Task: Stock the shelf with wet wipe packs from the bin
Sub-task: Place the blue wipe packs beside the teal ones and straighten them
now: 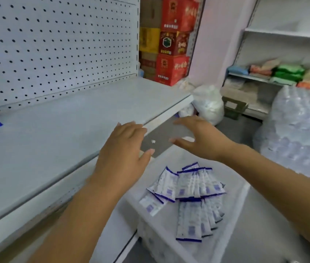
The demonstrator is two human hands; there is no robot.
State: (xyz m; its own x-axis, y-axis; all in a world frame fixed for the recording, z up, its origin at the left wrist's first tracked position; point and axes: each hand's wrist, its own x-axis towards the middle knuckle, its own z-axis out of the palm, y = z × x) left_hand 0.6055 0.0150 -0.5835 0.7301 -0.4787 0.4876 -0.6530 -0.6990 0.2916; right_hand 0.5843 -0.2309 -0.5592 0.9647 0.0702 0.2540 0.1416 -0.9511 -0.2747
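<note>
Shelf (74, 114) front: L hand (123, 149), R hand (201, 137) spread, empty; packs (190, 202) flat in bin (242, 188), lengthwise near-far.

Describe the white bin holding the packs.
The bin is a pale, translucent, plastic-looking tub, open-topped, low beside the shelf unit. Wet wipe packs, white with purple edges, lie flat inside in overlapping fans, part of its floor bare. The left hand and right hand hover above its far end, not touching it.

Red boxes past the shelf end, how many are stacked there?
3, in one stack: top box, darker middle box, bottom box. More may hide behind the pegboard.
</note>
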